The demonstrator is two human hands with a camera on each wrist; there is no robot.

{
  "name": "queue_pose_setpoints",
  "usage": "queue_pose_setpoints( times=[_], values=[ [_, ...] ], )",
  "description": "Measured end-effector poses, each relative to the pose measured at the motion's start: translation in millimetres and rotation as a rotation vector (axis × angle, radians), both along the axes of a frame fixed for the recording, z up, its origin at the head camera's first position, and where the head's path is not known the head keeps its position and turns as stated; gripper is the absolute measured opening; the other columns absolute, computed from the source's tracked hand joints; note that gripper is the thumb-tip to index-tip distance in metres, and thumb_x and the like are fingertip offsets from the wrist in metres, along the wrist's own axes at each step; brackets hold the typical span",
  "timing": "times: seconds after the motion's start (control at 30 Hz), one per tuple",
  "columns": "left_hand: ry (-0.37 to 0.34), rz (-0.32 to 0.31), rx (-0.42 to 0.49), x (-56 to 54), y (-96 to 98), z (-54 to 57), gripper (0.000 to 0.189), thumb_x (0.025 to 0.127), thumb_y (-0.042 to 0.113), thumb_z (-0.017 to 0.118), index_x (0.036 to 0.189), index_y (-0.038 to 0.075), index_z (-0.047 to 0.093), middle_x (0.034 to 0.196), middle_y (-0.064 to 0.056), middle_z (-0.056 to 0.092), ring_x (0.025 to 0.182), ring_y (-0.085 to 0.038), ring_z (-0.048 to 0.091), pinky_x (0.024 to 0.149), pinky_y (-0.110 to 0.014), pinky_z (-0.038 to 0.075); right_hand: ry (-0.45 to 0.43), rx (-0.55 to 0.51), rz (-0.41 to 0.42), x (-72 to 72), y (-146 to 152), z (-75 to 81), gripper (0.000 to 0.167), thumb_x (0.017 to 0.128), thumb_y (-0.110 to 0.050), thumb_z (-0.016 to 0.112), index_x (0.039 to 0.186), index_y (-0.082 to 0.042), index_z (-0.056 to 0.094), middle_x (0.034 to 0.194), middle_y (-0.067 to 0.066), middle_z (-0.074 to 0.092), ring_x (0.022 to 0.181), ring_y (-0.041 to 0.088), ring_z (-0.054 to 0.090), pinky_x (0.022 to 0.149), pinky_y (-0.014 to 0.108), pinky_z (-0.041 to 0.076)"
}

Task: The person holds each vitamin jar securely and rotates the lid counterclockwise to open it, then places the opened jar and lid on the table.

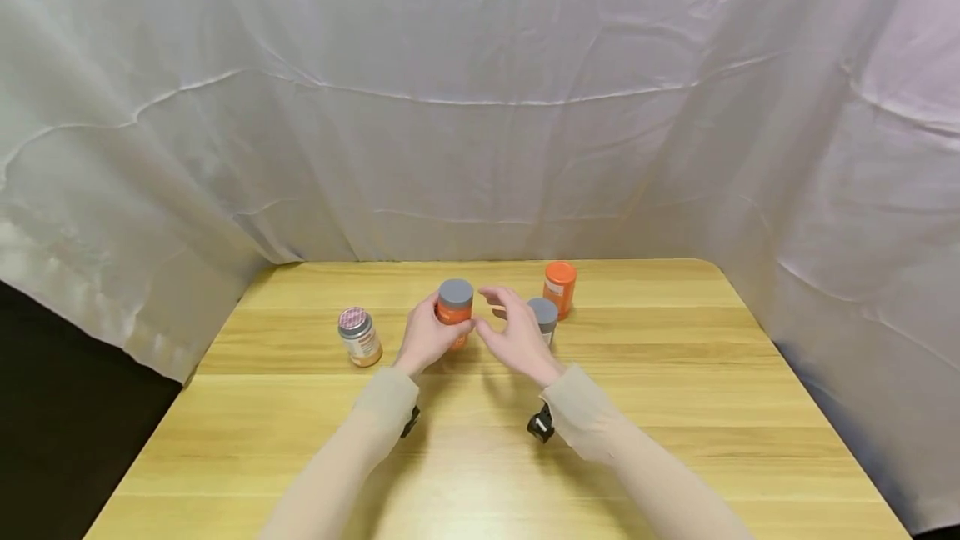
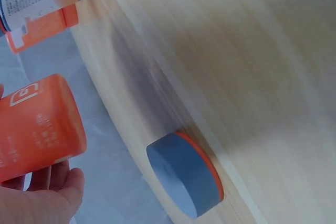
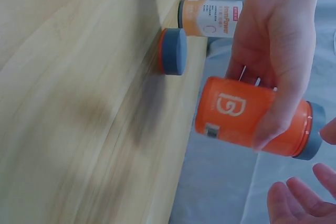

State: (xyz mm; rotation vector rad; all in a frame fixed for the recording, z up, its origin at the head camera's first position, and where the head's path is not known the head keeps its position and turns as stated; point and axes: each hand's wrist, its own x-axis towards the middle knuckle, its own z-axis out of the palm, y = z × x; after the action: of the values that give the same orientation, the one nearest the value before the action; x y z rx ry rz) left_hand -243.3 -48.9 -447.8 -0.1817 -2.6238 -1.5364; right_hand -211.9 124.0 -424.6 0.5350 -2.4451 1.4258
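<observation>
My left hand (image 1: 429,338) grips an orange bottle (image 1: 454,317) with a grey lid, thumb across the front and fingers behind. The bottle is raised off the table, tilted, its grey lid uppermost in the head view. My right hand (image 1: 517,336) is just right of the bottle, fingers loosely curved and apart, holding nothing. In the right wrist view its fingertips (image 3: 281,200) are near the lid end of the bottle (image 3: 244,116). A separate grey lid (image 3: 173,51) with an orange edge lies flat on the table below; in the head view it is hidden.
On the wooden table (image 1: 480,457), a jar with a pale label (image 1: 362,340) stands to the left. A grey-topped jar (image 1: 543,312) stands partly behind my right hand, with an orange container (image 1: 559,288) beyond it. Grey cloth (image 1: 480,148) hangs behind the table.
</observation>
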Motion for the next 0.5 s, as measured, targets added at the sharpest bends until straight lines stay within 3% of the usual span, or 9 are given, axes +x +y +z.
queue_pose_setpoints(
  times=[0.27, 0.5],
  values=[
    [0.056, -0.056, 0.031, 13.1, -4.3, 5.4, 0.048, 0.08, 0.021, 0.083, 0.122, 0.011, 0.062, 0.111, -0.009, 0.069, 0.097, -0.022, 0.066, 0.089, -0.041, 0.054, -0.027, -0.048, 0.016, 5.4, 2, 0.8, 0.043, 0.093, -0.012, 0.067, 0.134, -0.006, 0.058, 0.138, 0.02, 0.06, 0.125, 0.035, 0.06, 0.103, 0.047, 0.052],
    [0.098, -0.081, -0.009, 23.7, -7.9, 5.3, 0.048, 0.078, 0.022, 0.083, 0.121, 0.012, 0.064, 0.11, -0.008, 0.065, 0.096, -0.021, 0.063, 0.089, -0.04, 0.051, -0.04, -0.113, 0.044, 9.6, 2, -2.8, 0.042, 0.094, -0.014, 0.069, 0.134, -0.007, 0.058, 0.135, 0.018, 0.062, 0.125, 0.036, 0.06, 0.102, 0.048, 0.053]
  ],
)
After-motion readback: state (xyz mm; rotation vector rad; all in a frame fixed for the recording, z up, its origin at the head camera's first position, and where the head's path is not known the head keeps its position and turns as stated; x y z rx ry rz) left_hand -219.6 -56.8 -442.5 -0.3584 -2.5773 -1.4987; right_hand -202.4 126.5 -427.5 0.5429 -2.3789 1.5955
